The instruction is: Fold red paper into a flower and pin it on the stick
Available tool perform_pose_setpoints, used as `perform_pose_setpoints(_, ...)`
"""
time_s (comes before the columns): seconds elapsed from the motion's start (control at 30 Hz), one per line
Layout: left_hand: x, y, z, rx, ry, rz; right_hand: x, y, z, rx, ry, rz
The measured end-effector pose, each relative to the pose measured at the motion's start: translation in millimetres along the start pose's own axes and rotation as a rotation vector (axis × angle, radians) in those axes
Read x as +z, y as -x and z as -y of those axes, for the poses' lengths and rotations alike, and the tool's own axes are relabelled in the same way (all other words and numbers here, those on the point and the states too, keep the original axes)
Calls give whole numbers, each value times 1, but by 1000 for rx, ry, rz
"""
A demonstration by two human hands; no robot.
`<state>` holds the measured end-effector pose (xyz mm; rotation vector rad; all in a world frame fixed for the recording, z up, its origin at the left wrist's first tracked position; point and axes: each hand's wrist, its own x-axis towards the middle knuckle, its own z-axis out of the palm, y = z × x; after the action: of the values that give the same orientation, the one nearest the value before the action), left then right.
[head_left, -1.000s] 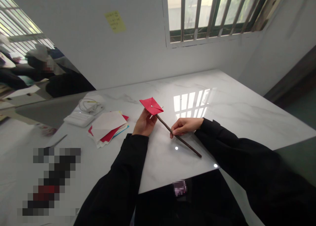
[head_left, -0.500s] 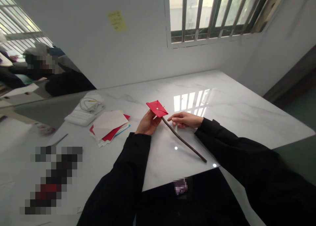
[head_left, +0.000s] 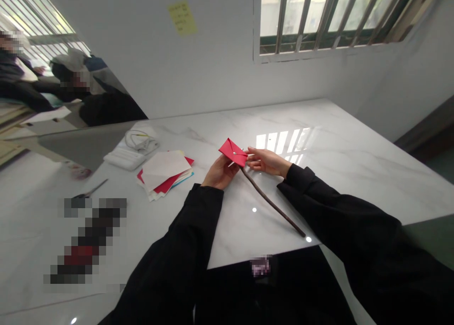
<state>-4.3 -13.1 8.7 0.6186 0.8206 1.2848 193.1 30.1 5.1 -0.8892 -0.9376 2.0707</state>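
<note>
A small red paper pinwheel [head_left: 233, 153], its corners folded in and a pale pin head at its middle, sits at the top of a thin brown stick [head_left: 270, 201]. My left hand [head_left: 219, 172] is closed around the stick's upper end just under the paper; the exact grip is partly hidden. On the other side, my right hand [head_left: 266, 161] has its fingers stretched out and a little apart, with the tips at the paper's right corner. Whether they press on it I cannot tell. The stick slants down to the right, its lower end near the table's front edge.
Left of my hands lies a pile of coloured paper sheets [head_left: 165, 171], with a white object and coiled cable [head_left: 140, 143] behind it. Scissors [head_left: 91, 190] lie farther left on the marble-patterned table [head_left: 354, 164]. A wall with a barred window stands behind; other people sit at far left.
My right hand has moved up to the pinwheel's right corner, its fingers opening out. The red paper is turned slightly. The whole view has shifted a little.
</note>
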Motion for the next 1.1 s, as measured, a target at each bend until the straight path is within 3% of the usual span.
perform_pose_setpoints(0.3,-2,-3,7,-18,-4,76,-9,3,-10,-98,18,127)
perform_pose_setpoints(0.53,-5,-6,11,-24,20,90,-5,0,-11,-93,-7,52)
perform_pose_setpoints(1.1,-10,-8,13,-12,-28,124,-2,7,-7,-82,-73,59)
